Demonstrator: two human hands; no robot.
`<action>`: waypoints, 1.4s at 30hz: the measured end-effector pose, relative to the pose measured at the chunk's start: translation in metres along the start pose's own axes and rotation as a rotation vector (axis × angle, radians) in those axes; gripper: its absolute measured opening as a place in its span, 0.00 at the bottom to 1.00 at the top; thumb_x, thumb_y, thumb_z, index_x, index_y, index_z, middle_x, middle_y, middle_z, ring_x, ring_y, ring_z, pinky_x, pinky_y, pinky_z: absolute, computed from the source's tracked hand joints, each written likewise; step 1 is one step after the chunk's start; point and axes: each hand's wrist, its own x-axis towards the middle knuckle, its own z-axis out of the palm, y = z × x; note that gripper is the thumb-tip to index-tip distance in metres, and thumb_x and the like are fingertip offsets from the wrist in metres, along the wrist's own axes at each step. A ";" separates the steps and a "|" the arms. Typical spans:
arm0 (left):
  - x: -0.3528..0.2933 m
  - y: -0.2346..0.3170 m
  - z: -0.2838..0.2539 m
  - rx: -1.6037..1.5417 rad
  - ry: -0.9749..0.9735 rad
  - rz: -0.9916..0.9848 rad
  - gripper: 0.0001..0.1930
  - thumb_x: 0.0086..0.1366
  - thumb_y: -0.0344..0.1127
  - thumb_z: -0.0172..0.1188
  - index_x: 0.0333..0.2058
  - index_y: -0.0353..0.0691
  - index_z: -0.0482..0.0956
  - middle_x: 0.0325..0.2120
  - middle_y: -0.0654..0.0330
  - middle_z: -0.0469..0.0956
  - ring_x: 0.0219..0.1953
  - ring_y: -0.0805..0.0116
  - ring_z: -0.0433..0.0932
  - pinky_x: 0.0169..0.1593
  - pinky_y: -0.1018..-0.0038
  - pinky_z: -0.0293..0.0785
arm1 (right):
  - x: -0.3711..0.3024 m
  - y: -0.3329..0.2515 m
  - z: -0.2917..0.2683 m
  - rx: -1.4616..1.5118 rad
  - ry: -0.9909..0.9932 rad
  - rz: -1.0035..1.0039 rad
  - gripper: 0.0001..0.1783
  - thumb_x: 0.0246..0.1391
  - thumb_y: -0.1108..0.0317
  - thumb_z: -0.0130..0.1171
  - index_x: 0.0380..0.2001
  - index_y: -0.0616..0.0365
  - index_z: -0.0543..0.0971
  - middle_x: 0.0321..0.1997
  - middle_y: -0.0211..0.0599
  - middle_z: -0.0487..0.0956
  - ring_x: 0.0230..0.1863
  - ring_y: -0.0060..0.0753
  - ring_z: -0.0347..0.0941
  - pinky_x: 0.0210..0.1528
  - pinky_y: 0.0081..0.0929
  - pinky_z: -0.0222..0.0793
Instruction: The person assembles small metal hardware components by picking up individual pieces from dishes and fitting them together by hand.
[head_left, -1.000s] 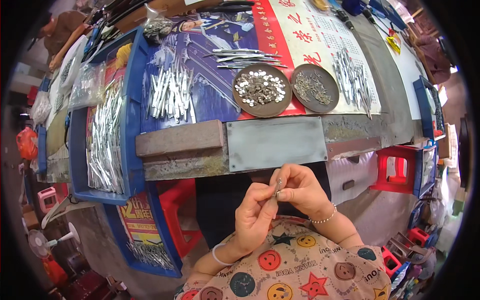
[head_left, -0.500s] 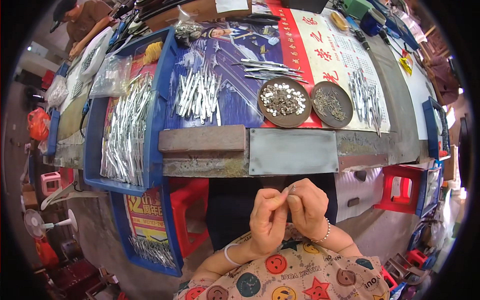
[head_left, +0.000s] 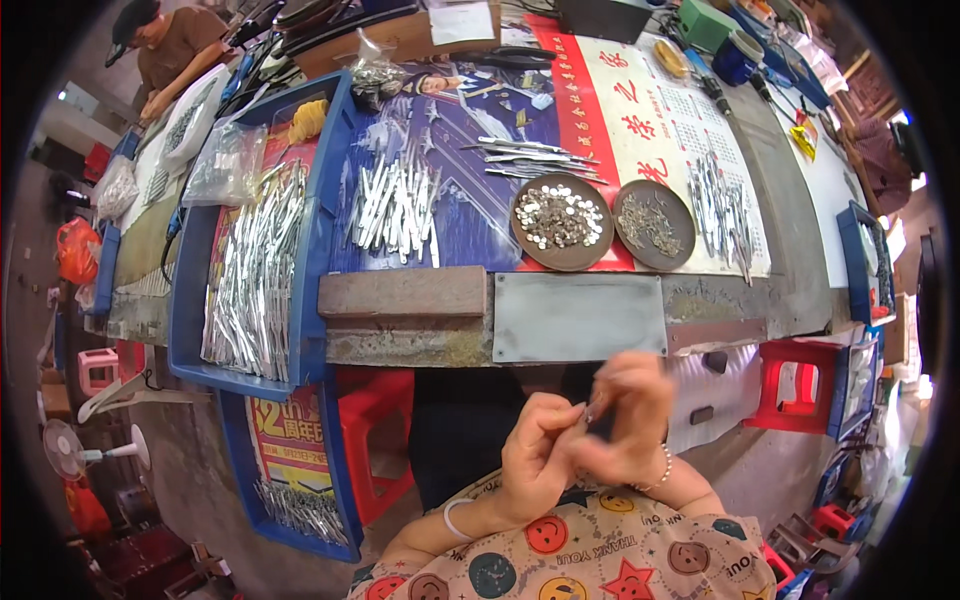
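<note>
Left hand (head_left: 541, 455) pinched, right hand (head_left: 637, 415) blurred, loosely curved, close together

Glossy metal strips (head_left: 395, 212), matt wooden block (head_left: 402, 293)

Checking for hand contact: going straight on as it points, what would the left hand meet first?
Probably the right hand, blurred just ahead of the left hand; depth is unclear.

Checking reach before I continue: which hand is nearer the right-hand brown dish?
Right. The right hand is almost straight below the dish in view; the left hand is lower and farther left.
</note>
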 end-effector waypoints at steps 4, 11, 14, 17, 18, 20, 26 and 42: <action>-0.004 0.002 -0.001 -0.001 0.061 -0.037 0.08 0.63 0.16 0.48 0.40 0.32 0.68 0.39 0.59 0.64 0.31 0.82 0.66 0.32 0.86 0.64 | 0.011 0.001 0.004 0.141 0.247 0.393 0.34 0.32 0.72 0.70 0.44 0.58 0.64 0.36 0.35 0.67 0.28 0.21 0.61 0.26 0.16 0.60; -0.004 0.007 -0.001 0.054 0.088 0.011 0.08 0.63 0.16 0.49 0.40 0.33 0.68 0.39 0.57 0.65 0.32 0.80 0.66 0.34 0.86 0.65 | -0.004 0.006 0.003 0.066 0.025 0.041 0.36 0.35 0.73 0.70 0.48 0.59 0.62 0.38 0.38 0.68 0.26 0.21 0.60 0.25 0.17 0.57; -0.002 0.002 -0.003 0.077 0.098 0.035 0.12 0.61 0.15 0.49 0.41 0.36 0.67 0.38 0.57 0.66 0.28 0.80 0.66 0.29 0.84 0.65 | -0.003 -0.008 0.005 0.000 -0.210 -0.060 0.26 0.37 0.76 0.66 0.43 0.61 0.68 0.35 0.37 0.71 0.26 0.21 0.64 0.26 0.17 0.62; -0.002 0.000 -0.004 0.185 0.113 0.095 0.12 0.61 0.17 0.50 0.42 0.36 0.67 0.38 0.56 0.66 0.27 0.79 0.66 0.30 0.85 0.65 | -0.010 0.011 0.002 0.035 -0.172 0.145 0.15 0.41 0.74 0.65 0.34 0.60 0.74 0.32 0.35 0.73 0.23 0.22 0.66 0.26 0.18 0.65; 0.000 -0.001 -0.004 0.191 0.111 0.109 0.12 0.62 0.17 0.50 0.42 0.36 0.67 0.39 0.56 0.66 0.29 0.78 0.66 0.32 0.84 0.65 | -0.011 0.006 0.002 0.022 -0.200 0.074 0.13 0.41 0.73 0.65 0.32 0.60 0.75 0.31 0.35 0.74 0.23 0.23 0.66 0.25 0.19 0.65; -0.002 -0.001 -0.005 0.205 0.098 0.116 0.11 0.63 0.18 0.49 0.43 0.37 0.67 0.39 0.56 0.66 0.33 0.77 0.66 0.35 0.83 0.66 | -0.013 -0.006 0.013 0.017 -0.190 -0.033 0.12 0.41 0.73 0.65 0.30 0.62 0.75 0.29 0.37 0.76 0.21 0.28 0.68 0.20 0.21 0.64; 0.001 -0.003 -0.006 0.132 0.051 0.031 0.14 0.66 0.21 0.47 0.49 0.39 0.60 0.39 0.58 0.67 0.33 0.79 0.65 0.34 0.85 0.65 | -0.008 0.007 0.020 -0.163 -0.126 -0.169 0.06 0.43 0.77 0.62 0.24 0.62 0.73 0.19 0.36 0.72 0.17 0.31 0.69 0.17 0.23 0.62; -0.011 -0.006 -0.001 0.121 -0.006 -0.111 0.09 0.69 0.25 0.44 0.46 0.36 0.60 0.35 0.57 0.72 0.32 0.80 0.70 0.35 0.82 0.69 | -0.013 0.013 0.005 0.203 -0.267 0.146 0.06 0.48 0.75 0.56 0.20 0.60 0.71 0.18 0.35 0.68 0.14 0.32 0.65 0.16 0.25 0.59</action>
